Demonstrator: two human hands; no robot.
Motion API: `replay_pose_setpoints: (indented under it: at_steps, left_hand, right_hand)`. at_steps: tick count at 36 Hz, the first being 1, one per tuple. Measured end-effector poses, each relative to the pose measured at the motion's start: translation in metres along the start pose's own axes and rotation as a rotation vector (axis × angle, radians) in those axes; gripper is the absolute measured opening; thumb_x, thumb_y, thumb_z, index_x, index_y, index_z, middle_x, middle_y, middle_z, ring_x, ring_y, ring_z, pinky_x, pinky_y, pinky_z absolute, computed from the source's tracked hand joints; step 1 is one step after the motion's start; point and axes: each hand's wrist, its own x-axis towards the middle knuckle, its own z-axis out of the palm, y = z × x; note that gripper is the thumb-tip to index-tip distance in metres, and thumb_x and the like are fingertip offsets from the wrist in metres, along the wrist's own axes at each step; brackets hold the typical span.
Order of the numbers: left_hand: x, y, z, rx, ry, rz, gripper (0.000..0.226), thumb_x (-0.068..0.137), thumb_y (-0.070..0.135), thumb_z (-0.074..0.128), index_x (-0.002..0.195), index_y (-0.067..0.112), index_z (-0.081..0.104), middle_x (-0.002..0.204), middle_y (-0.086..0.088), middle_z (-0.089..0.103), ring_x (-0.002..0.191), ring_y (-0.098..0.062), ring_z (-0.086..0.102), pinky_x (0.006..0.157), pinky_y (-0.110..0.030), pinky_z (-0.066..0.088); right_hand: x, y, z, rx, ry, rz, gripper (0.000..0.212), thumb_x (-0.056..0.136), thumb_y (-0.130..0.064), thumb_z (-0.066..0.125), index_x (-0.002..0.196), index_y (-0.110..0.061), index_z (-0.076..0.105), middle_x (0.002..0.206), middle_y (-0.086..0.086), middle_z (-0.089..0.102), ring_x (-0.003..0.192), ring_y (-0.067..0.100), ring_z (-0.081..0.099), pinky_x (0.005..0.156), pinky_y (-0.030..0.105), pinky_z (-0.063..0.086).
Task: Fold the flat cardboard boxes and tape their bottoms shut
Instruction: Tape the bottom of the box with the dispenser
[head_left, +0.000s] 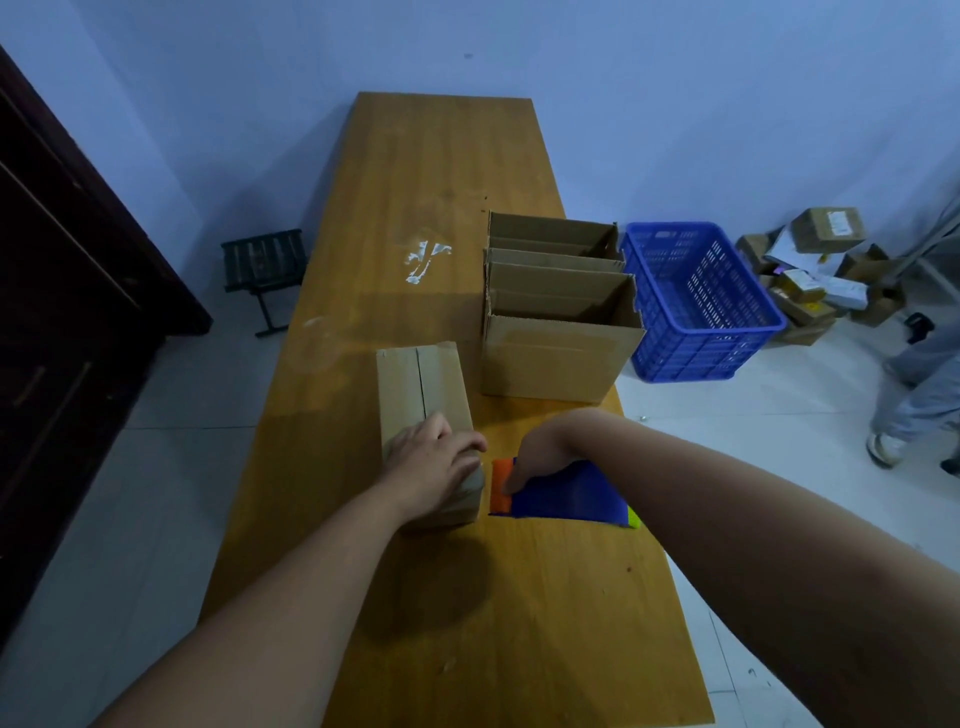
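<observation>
STEP: taping bottom | BOX: folded box (410, 384) on tabletop (415, 182), flaps closed, seam looks untaped | LEFT: left hand (431, 462), fingers flat, pressing flaps | RIGHT: right hand (540, 452), fingers clamped on tape dispenser (566, 493) just beside box | NEXT: probably bring dispenser to seam, keep flaps pressed | BEHIND: 2 open boxes (556, 332)

person | left forearm (311, 571): bare | right forearm (727, 493): bare

no readable text, parcel labels (837, 222) too blurred
</observation>
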Motion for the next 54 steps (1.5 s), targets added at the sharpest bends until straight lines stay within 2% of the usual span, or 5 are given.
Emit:
replay_pose_setpoints:
  at_steps: [18, 25, 34, 47, 54]
  left_hand:
    - [-0.001, -0.001, 0.0, -0.063, -0.021, -0.067, 0.027, 0.099, 0.041, 0.037, 0.122, 0.041, 0.05, 0.101, 0.005, 0.035, 0.1, -0.014, 0.035, 0.085, -0.029, 0.029]
    - [0.002, 0.012, -0.002, -0.129, -0.026, -0.17, 0.028, 0.097, 0.05, 0.032, 0.111, 0.038, 0.053, 0.103, 0.003, 0.038, 0.104, -0.02, 0.039, 0.091, -0.037, 0.043]
    - [0.008, 0.037, 0.006, -0.035, 0.095, -0.343, 0.016, 0.082, 0.045, 0.062, 0.09, 0.038, 0.05, 0.105, 0.003, 0.04, 0.109, -0.022, 0.039, 0.093, -0.036, 0.034]
    - [0.008, 0.044, 0.02, 0.022, 0.201, -0.37, 0.022, 0.083, 0.037, 0.064, 0.091, 0.035, 0.044, 0.106, 0.003, 0.034, 0.111, -0.02, 0.034, 0.1, -0.035, 0.028]
    - [0.009, 0.043, 0.024, -0.013, 0.241, -0.402, 0.021, 0.081, 0.034, 0.066, 0.088, 0.036, 0.047, 0.102, 0.005, 0.033, 0.11, -0.02, 0.034, 0.1, -0.035, 0.031]
  right_hand:
    - [0.03, 0.029, 0.061, -0.372, 0.348, 0.212, 0.029, 0.091, -0.025, 0.054, 0.117, -0.013, 0.057, 0.108, 0.009, 0.059, 0.101, 0.028, 0.058, 0.087, 0.037, 0.048]
    - [0.045, 0.055, 0.088, 0.015, 0.639, 0.254, 0.043, 0.098, -0.037, 0.041, 0.134, -0.015, 0.037, 0.121, 0.008, 0.056, 0.106, 0.028, 0.058, 0.081, 0.036, 0.046]
    - [0.061, 0.059, 0.112, -0.047, 0.767, 0.177, 0.06, 0.1, -0.051, 0.029, 0.146, -0.015, 0.016, 0.134, 0.009, 0.045, 0.101, 0.026, 0.061, 0.066, 0.03, 0.049]
    - [0.075, 0.052, 0.121, -0.049, 0.766, 0.12, 0.066, 0.098, -0.057, 0.026, 0.148, -0.018, 0.01, 0.145, 0.014, 0.034, 0.116, 0.034, 0.053, 0.085, 0.039, 0.047]
    - [0.076, 0.047, 0.116, -0.061, 0.776, 0.16, 0.056, 0.101, -0.049, 0.029, 0.148, -0.024, 0.011, 0.157, 0.014, 0.007, 0.142, 0.038, 0.012, 0.109, 0.05, 0.019]
